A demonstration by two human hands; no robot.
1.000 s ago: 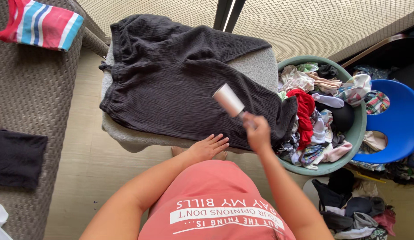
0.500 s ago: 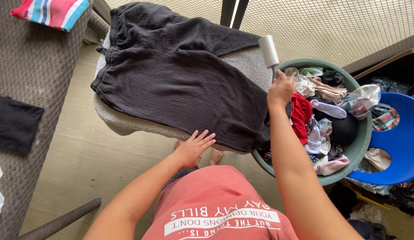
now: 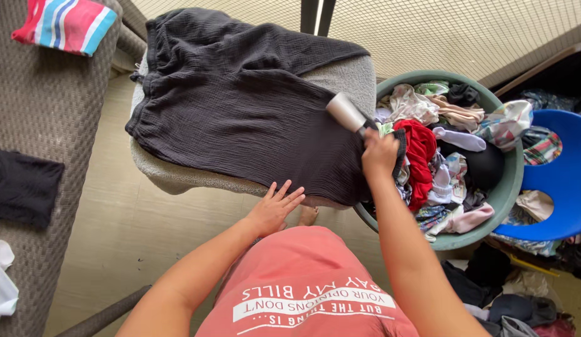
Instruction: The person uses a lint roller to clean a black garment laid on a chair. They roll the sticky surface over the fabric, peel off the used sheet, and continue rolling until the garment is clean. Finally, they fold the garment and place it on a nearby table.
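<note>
My right hand [image 3: 379, 155] grips the lint roller [image 3: 345, 112] on the dark shorts [image 3: 240, 118]; my left hand [image 3: 273, 209] lies open, fingers spread, on their hem

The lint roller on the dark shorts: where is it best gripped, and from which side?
Grip the lint roller by its handle, where the right hand wraps it now, coming from the near right, the basin side. The pale sticky drum points up and left onto the dark shorts, so a grip on the handle probably leaves it free to roll. The left hand lies flat on the near hem.
</note>
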